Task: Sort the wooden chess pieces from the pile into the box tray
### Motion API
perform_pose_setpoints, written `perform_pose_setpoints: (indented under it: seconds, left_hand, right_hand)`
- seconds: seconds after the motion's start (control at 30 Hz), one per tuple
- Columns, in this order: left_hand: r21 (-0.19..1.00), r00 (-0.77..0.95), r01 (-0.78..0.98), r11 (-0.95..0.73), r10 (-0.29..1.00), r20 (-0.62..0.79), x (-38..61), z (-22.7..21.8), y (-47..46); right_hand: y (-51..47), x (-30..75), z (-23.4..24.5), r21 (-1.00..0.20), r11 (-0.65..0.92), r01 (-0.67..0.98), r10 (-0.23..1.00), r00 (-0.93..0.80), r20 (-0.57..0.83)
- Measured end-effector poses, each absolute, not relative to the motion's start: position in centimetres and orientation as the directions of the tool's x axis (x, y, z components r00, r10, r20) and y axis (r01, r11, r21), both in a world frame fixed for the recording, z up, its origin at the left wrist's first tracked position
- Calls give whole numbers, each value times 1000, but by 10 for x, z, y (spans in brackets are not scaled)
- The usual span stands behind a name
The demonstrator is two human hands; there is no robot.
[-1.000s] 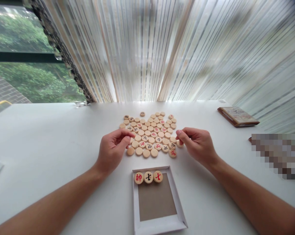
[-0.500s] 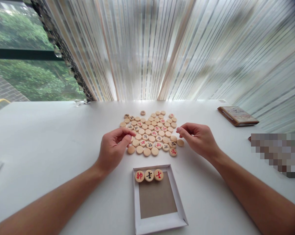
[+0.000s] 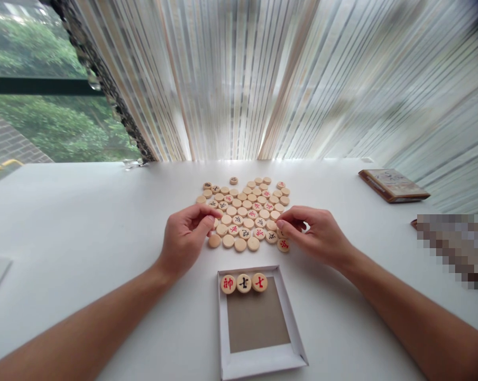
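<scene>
Right hand (image 3: pixel 316 233) is at flat discs (image 3: pixel 242 211), some marked side up.

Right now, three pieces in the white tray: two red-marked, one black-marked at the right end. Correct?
Not the right end: the head view shows the black-marked piece in the middle, between the two red-marked pieces in the white tray.

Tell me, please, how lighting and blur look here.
Head view: daylight glows through the curtain, stretched and streaky at upper right; soft shadow lies beside the right arm; the discs in the tray look crisp; the far discs look soft.
</scene>
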State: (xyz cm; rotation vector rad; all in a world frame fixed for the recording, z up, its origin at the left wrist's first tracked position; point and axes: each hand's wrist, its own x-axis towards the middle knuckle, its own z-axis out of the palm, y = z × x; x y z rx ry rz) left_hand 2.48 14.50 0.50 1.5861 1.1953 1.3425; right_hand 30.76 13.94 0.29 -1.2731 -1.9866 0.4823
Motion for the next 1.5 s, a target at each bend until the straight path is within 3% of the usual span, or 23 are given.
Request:
perform_pose_setpoints:
  seconds: [0.43,0.57,0.73,0.97,1.2,1.5]
  left_hand:
    - [974,-167,-30,-225,962,217,14,8,166]
    - [949,-145,165,-267,946,291,10,14,173]
    - [685,32,637,-354,899,436,6,15,174]
    - [366,324,758,-540,799,507,6,0,170]
    - [281,491,724,-631,756,434,12,-5,159]
    - [261,489,730,-632,750,445,16,-2,153]
  right_hand:
    - [131,301,4,-604,570,557,819,-444,363]
    - [132,301,3,-605,594,530,802,-450,393]
    - [132,301,2,-605,604,518,795,-447,411]
    - [132,300,1,-607,609,511,790,-455,411]
    - [133,300,-2,-555,656,511,754,-474,455]
    - [132,298,0,-520,701,488,711,-538,453]
